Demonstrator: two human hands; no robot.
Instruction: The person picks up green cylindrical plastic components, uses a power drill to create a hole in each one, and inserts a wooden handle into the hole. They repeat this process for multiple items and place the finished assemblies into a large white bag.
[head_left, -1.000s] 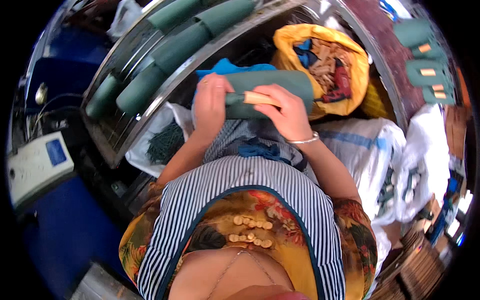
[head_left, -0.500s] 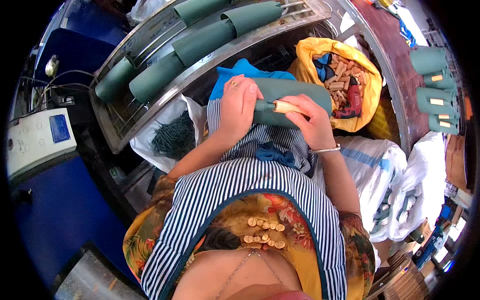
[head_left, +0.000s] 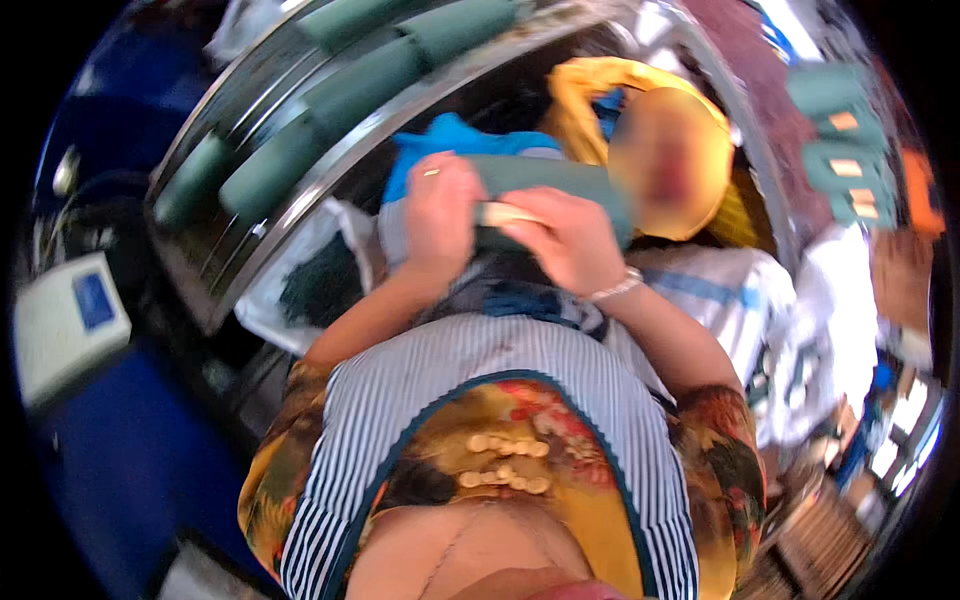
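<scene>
My left hand grips the near end of a dark green rolled bundle lying across my lap. Pressing against the roll's side, my right hand pinches a small tan strip; a bracelet sits on that wrist. A blue cloth lies under the roll. Motion blur smears the whole view.
A long metal tray holds several more green rolls at the upper left. An open yellow sack sits to the right of my hands. More labelled green rolls lie at the far right. A white scale stands at the left.
The view has swung and blurred. Both hands stay on the green roll, and the right hand has pushed the tan strip closer to the left hand.
</scene>
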